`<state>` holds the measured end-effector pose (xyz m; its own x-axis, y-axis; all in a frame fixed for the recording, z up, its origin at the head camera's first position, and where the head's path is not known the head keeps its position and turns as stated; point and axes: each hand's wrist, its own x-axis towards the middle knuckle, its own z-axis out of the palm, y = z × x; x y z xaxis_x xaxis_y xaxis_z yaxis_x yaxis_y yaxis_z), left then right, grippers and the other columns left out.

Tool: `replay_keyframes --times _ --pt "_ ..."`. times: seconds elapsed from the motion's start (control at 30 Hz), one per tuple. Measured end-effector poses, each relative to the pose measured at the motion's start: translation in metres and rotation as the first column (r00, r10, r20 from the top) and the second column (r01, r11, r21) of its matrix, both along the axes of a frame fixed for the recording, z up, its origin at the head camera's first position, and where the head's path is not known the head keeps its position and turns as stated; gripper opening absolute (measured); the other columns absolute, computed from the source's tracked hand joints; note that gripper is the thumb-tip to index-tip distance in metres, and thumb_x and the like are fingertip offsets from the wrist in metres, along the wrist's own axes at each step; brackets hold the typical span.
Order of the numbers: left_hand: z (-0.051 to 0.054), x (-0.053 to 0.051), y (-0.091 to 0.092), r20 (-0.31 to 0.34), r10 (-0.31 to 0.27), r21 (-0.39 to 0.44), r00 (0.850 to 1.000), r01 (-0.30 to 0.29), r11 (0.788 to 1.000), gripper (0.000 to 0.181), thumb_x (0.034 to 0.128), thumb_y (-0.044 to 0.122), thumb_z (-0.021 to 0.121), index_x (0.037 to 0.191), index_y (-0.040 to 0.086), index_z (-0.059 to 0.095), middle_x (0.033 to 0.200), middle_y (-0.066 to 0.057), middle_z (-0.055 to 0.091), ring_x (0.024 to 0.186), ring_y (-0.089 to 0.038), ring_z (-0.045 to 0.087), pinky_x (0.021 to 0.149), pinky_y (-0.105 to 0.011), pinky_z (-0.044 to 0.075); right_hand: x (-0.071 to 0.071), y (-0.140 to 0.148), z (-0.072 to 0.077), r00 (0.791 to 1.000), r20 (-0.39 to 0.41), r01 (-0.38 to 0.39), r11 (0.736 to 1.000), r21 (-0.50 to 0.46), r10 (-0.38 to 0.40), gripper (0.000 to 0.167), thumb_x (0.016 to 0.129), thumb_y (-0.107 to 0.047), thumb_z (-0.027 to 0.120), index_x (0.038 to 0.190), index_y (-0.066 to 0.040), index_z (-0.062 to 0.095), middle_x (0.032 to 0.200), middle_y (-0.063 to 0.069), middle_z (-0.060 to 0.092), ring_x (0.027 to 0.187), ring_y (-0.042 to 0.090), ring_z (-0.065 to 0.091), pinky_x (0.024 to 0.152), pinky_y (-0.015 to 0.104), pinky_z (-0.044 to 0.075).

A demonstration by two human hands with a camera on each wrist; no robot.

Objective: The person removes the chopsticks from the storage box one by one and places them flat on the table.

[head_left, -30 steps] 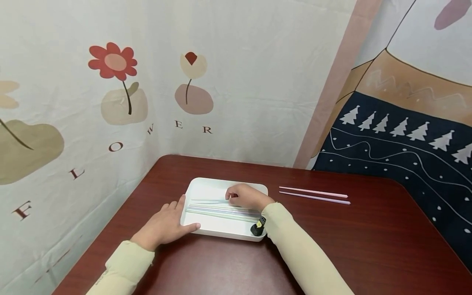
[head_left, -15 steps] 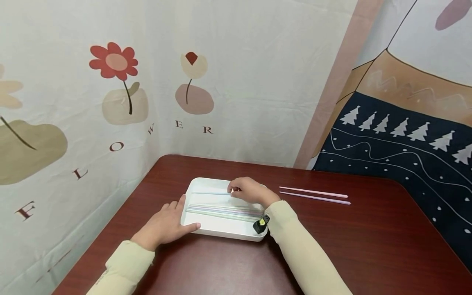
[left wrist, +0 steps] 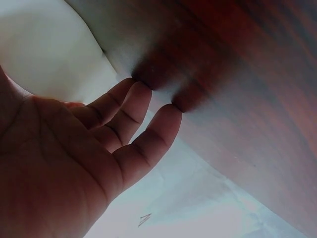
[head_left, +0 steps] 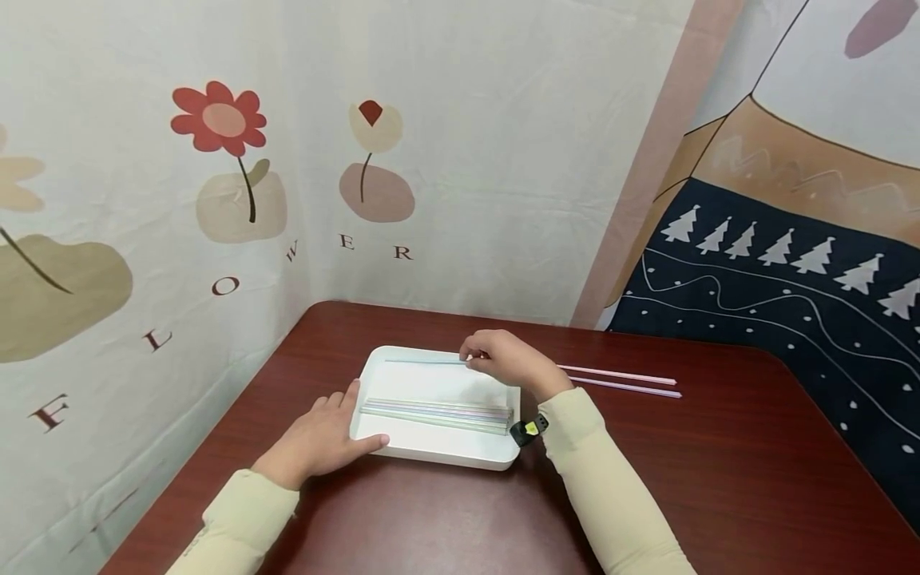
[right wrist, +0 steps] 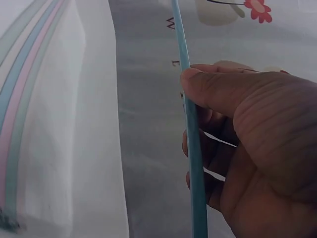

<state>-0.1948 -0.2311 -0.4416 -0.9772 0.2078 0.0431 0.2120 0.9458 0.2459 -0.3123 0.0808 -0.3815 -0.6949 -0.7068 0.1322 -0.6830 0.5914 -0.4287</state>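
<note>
A pale blue chopstick [right wrist: 195, 163] is pinched between the thumb and fingers of my right hand [head_left: 509, 359], above the far side of a white tray [head_left: 431, 383]. In the head view its thin end points left. Several pastel chopsticks [head_left: 438, 415] lie side by side in the tray's middle. My left hand [head_left: 319, 439] rests against the tray's left end, thumb at the near left corner. Its fingers look relaxed in the left wrist view. A pink chopstick [head_left: 621, 374] and a purple chopstick [head_left: 632, 388] lie on the table right of the tray, their left ends hidden behind my right hand.
The dark red-brown table [head_left: 719, 479] extends in front and to the right of the tray. A printed cloth [head_left: 489, 200] hangs behind and to the left, along the table's edges. A black device [head_left: 528, 431] sits at my right wrist.
My right hand has lifted the blue chopstick away from the group and carried it toward the tray's far edge and slightly right. My left hand has stayed in place.
</note>
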Motion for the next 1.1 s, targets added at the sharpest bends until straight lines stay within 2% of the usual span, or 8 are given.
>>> replay_keyframes --times 0.2,0.43,0.6,0.83,1.1 --pt "0.001 0.001 0.001 -0.011 -0.005 -0.001 1.0 0.005 1.0 0.116 0.0811 0.078 0.056 0.151 -0.01 0.025 0.135 -0.032 0.049 0.124 -0.049 0.046 0.097 -0.056 0.042 0.003 0.024 0.005 0.999 -0.038 -0.001 1.0 0.003 0.001 0.013 0.097 -0.011 0.065 0.106 -0.016 0.072 0.104 -0.005 0.065 0.09 0.011 0.059 0.08 0.032 0.05" --pt "0.002 0.002 0.001 0.012 0.006 -0.01 1.0 -0.006 1.0 0.118 0.081 0.079 0.056 0.151 -0.011 0.024 0.137 -0.032 0.047 0.126 -0.05 0.044 0.098 -0.056 0.042 0.005 0.063 0.005 0.997 -0.008 0.075 0.997 -0.007 -0.075 0.013 0.095 -0.009 0.067 0.104 -0.017 0.072 0.102 -0.005 0.067 0.09 0.013 0.059 0.083 0.034 0.051" --pt "0.003 0.003 0.002 0.003 0.0 -0.006 1.0 0.0 1.0 0.117 0.0811 0.077 0.057 0.15 -0.011 0.025 0.136 -0.032 0.048 0.125 -0.049 0.045 0.097 -0.056 0.042 0.005 0.094 0.004 0.993 0.017 0.118 0.993 -0.003 -0.118 0.012 0.094 -0.009 0.068 0.102 -0.016 0.072 0.098 -0.005 0.066 0.086 0.015 0.058 0.08 0.035 0.052" --pt "0.003 0.002 0.002 -0.004 -0.006 -0.006 1.0 0.006 1.0 0.115 0.0813 0.076 0.058 0.15 -0.01 0.026 0.135 -0.031 0.049 0.123 -0.048 0.047 0.096 -0.055 0.043 0.006 0.135 -0.003 0.984 0.03 0.177 0.984 0.0 -0.177 0.008 0.094 -0.009 0.067 0.1 -0.014 0.071 0.093 -0.003 0.065 0.084 0.017 0.056 0.079 0.038 0.05" --pt "0.004 0.002 0.001 0.002 0.001 -0.008 1.0 -0.001 1.0 0.116 0.0814 0.077 0.057 0.151 -0.01 0.025 0.135 -0.031 0.049 0.123 -0.049 0.046 0.096 -0.056 0.043 0.008 0.181 -0.014 0.979 -0.001 0.204 0.979 0.013 -0.204 0.008 0.095 -0.006 0.065 0.099 -0.012 0.069 0.092 -0.002 0.064 0.084 0.016 0.055 0.077 0.039 0.05"
